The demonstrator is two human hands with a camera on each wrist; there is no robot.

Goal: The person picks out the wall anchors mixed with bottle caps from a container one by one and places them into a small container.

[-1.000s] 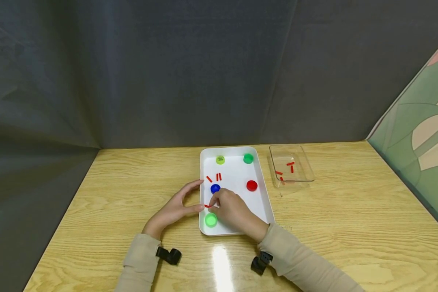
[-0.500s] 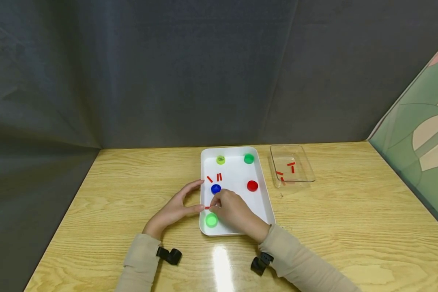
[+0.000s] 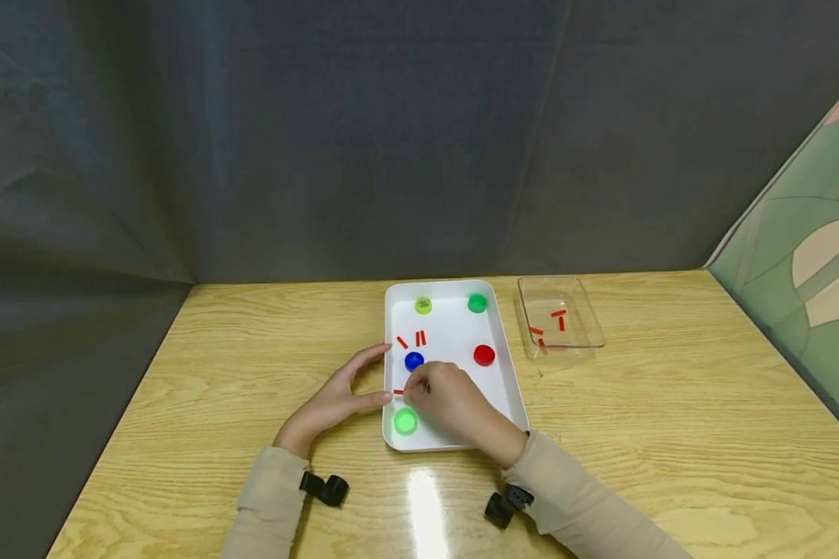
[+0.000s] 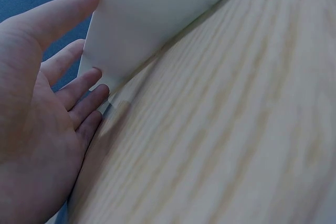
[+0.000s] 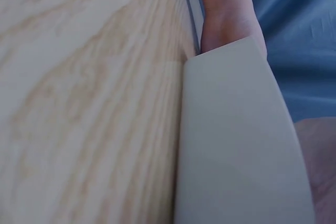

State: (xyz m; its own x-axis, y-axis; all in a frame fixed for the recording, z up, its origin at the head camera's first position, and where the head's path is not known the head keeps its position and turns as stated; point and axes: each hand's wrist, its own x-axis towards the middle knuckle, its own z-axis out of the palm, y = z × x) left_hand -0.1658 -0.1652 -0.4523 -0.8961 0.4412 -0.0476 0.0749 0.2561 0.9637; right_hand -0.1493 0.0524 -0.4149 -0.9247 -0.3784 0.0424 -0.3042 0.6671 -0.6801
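My right hand [image 3: 450, 397]: reaching in over the tray, fingers narrow, thumb and forefinger pinching the three o'clock end of a red stick
Red stick [image 3: 398, 392]: at eight o'clock inside the white tray [image 3: 461, 326], its loose end pointing to nine o'clock, near my left thumb; whether they touch I cannot tell
My left hand [image 3: 332, 396]: at the tray's nine o'clock side, thumb and fingers spread wide, fingertips against the outer wall
Blue cap [image 3: 414, 361]: at nine o'clock in the tray, just beside my right fingers
Light green cap [image 3: 405, 421]: at seven o'clock, just below the stick I pinch
Loose red sticks [image 3: 417, 339]: three at ten o'clock, two side by side, one slanted
Yellow-green cap [image 3: 423, 305]: at eleven o'clock
Dark green cap [image 3: 477, 303]: at one o'clock
Red cap [image 3: 484, 355]: at three o'clock
Clear box [image 3: 577, 330]: outside the tray at two o'clock, on the wooden table [image 3: 671, 373], with more red sticks [image 3: 562, 324] inside
Right wrist view: the tray wall blocks my right fingertips
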